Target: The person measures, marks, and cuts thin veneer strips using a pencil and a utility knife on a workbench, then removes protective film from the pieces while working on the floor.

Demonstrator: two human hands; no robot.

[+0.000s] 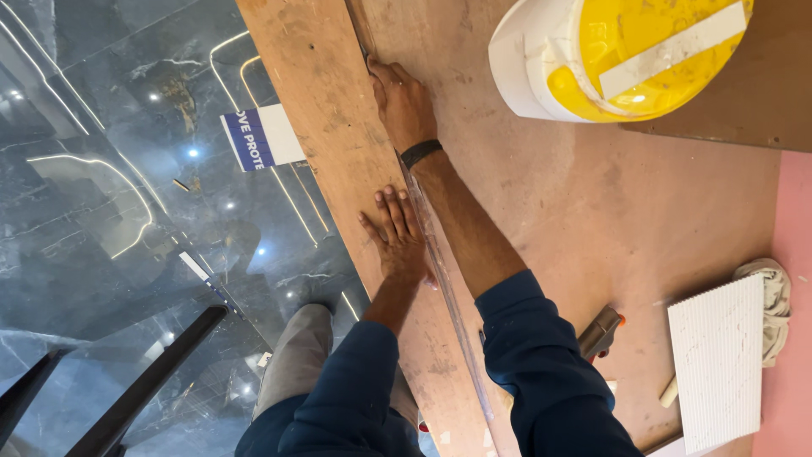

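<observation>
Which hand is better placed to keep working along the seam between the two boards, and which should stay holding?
Probably the right hand: it is at the seam, far up the boards. The left hand lies flat, fingers spread, on the narrow board, suited to holding it.

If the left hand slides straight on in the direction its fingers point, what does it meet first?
The left hand lies flat on the wooden plank, fingers pointing up along it. Ahead there is only bare plank as far as the picture shows. The right hand lies just beside that line, so a brush against its wrist seems possible.
</observation>
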